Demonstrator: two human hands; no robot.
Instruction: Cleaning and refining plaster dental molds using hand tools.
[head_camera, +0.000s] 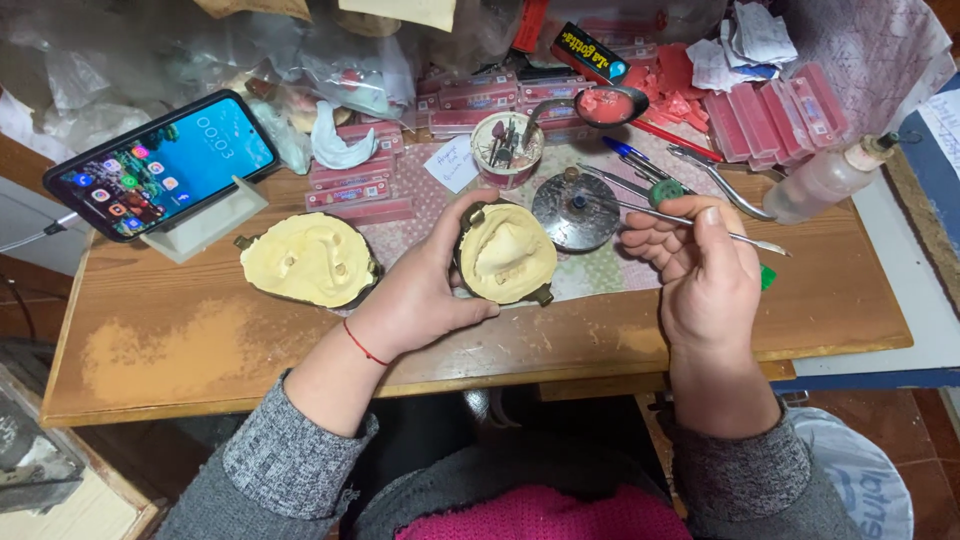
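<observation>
My left hand (425, 290) grips a brass flask half filled with pale yellow plaster (507, 255), tilted up over the wooden desk (200, 340). A red thread circles that wrist. My right hand (705, 270) holds a thin metal spatula (745, 238) that points right, level with the flask. The other flask half (308, 260), also full of yellow plaster, lies flat on the desk to the left of my left hand.
A phone (160, 160) leans on a white stand at the back left. Behind the flask stand a small cup of burs (507, 148), a round metal lid (575, 210), a spoon with pink material (600, 105), pliers (715, 180), pink boxes (775, 110) and a plastic bottle (830, 180).
</observation>
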